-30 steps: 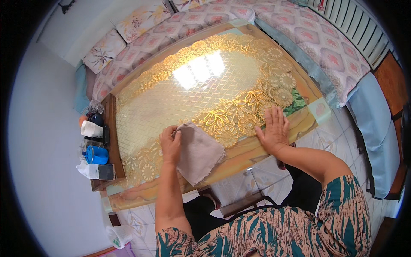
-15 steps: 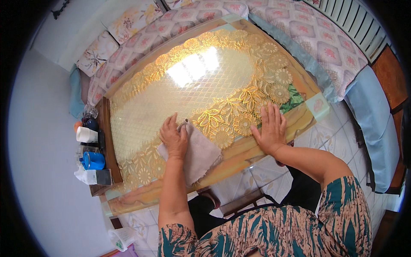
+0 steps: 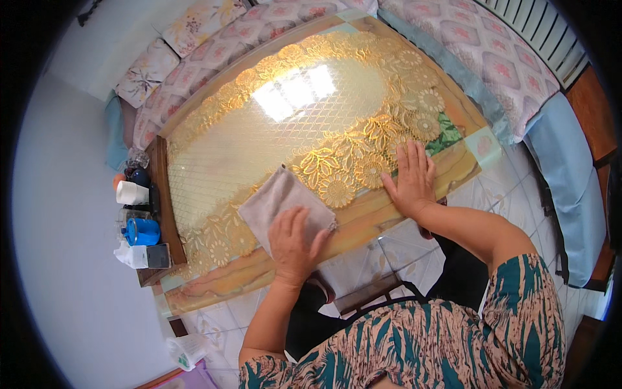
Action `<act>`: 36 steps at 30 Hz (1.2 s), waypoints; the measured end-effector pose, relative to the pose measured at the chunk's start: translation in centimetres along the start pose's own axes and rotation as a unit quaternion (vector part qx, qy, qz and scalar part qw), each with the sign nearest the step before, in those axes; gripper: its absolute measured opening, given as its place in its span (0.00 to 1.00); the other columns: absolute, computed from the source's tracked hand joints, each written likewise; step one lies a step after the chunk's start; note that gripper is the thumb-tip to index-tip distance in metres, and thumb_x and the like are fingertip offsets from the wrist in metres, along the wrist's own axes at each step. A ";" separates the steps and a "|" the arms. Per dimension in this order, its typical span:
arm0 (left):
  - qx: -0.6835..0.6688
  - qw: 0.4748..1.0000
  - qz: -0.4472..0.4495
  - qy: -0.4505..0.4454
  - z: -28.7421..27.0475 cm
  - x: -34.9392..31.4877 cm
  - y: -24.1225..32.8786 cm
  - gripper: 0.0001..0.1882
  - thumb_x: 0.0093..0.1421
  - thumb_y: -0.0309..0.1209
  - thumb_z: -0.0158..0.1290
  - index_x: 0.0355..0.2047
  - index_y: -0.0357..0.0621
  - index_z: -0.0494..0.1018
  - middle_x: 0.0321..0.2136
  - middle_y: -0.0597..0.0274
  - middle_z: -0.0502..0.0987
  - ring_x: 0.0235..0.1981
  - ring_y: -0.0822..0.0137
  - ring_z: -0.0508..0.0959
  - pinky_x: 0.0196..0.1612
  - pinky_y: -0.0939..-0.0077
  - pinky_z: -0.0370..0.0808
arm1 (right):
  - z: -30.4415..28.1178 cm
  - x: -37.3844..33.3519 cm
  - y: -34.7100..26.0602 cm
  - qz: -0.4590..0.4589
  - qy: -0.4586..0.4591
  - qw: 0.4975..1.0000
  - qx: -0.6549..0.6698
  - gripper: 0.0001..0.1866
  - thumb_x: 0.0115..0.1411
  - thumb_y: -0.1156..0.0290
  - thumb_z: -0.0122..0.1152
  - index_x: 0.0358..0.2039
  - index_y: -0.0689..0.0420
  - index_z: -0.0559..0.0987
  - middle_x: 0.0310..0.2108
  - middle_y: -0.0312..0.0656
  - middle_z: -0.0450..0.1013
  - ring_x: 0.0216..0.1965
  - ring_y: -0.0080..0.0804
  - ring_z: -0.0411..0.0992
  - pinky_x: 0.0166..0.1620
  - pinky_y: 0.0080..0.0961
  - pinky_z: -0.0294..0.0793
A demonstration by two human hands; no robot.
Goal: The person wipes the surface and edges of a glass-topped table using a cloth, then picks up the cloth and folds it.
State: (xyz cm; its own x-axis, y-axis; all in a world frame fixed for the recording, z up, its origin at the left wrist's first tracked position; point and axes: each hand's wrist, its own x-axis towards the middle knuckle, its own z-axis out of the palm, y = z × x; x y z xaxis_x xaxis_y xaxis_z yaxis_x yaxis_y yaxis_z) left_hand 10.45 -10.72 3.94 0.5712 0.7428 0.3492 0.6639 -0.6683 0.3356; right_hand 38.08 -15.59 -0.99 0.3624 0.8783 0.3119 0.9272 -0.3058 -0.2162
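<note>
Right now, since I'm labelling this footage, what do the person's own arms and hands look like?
The left hand and right hand show no gloves, rings or watch. The forearms are bare below short sleeves, printed in teal green and pinkish beige with dark streaks.

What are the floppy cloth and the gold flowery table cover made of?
The cloth looks like fabric, perhaps cotton: dull, soft, with a frayed edge. The table cover may be plastic, or lace under a clear sheet: its gold flowers shine and the surface reflects bright light.
</note>
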 end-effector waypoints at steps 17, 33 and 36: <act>-0.400 0.869 -0.290 -0.003 1.9 0.0 -2.3 0.06 0.58 0.30 0.55 0.32 0.40 0.76 0.28 0.69 0.76 0.29 0.78 0.71 0.35 0.83 0.69 | 0.1 0.2 -0.1 -0.006 -0.002 1.000 -0.003 0.37 0.57 0.50 0.52 0.59 0.63 0.59 0.63 0.55 0.50 0.65 0.50 0.45 0.62 0.46 0.42; -0.054 0.992 -0.099 0.061 2.3 0.1 -0.1 0.09 0.50 0.31 0.58 0.30 0.43 0.71 0.33 0.56 0.73 0.38 0.53 0.72 0.43 0.65 0.70 | -0.1 0.2 0.0 -0.005 -0.012 1.000 0.005 0.37 0.57 0.50 0.52 0.59 0.64 0.59 0.63 0.56 0.49 0.65 0.50 0.44 0.62 0.46 0.42; 0.008 0.997 -0.066 0.049 2.0 0.1 0.7 0.16 0.44 0.32 0.60 0.34 0.45 0.70 0.37 0.58 0.72 0.40 0.54 0.72 0.43 0.65 0.70 | -0.1 0.2 0.0 -0.005 -0.009 1.000 0.003 0.37 0.57 0.50 0.52 0.60 0.64 0.59 0.63 0.56 0.49 0.65 0.51 0.44 0.62 0.46 0.42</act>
State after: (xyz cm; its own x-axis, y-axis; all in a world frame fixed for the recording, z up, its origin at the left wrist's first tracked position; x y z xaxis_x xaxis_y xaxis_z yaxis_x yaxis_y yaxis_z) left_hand 11.99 -11.01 2.46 0.4284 0.8164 0.3873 0.7387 -0.5632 0.3703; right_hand 38.19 -15.44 -0.88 0.3522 0.8876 0.2968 0.9299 -0.2958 -0.2187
